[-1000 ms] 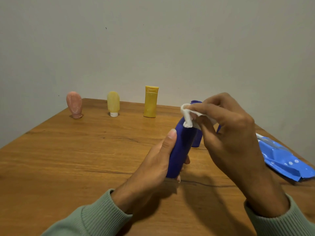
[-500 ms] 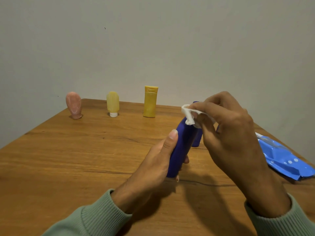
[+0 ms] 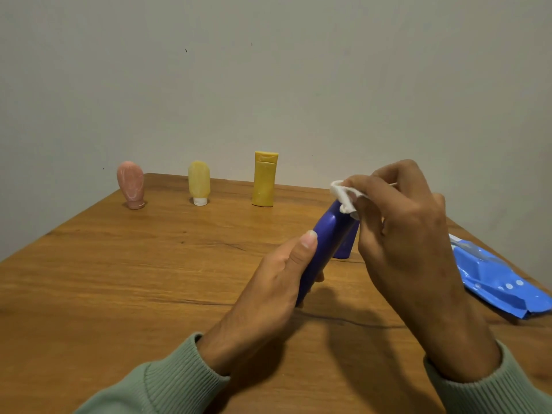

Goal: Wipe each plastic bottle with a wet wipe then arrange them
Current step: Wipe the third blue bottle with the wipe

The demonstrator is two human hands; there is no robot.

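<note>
My left hand (image 3: 277, 282) grips a dark blue plastic bottle (image 3: 325, 243), tilted with its top leaning away to the right, above the wooden table (image 3: 149, 279). My right hand (image 3: 400, 231) pinches a crumpled white wet wipe (image 3: 343, 195) and presses it on the bottle's upper end. A second blue bottle (image 3: 346, 246) stands on the table right behind, mostly hidden by the first one and my right hand. Along the back edge stand a pink bottle (image 3: 131, 185), a pale yellow bottle (image 3: 199, 182) on its white cap and a taller yellow bottle (image 3: 264, 178).
A blue wet wipe pack (image 3: 498, 279) lies flat near the table's right edge. A plain wall rises just behind the back row of bottles. The table's left edge runs diagonally toward me.
My right hand has shifted the wipe slightly up and over the top of the blue bottle. The left hand keeps its grip and the bottle stays in about the same place.
</note>
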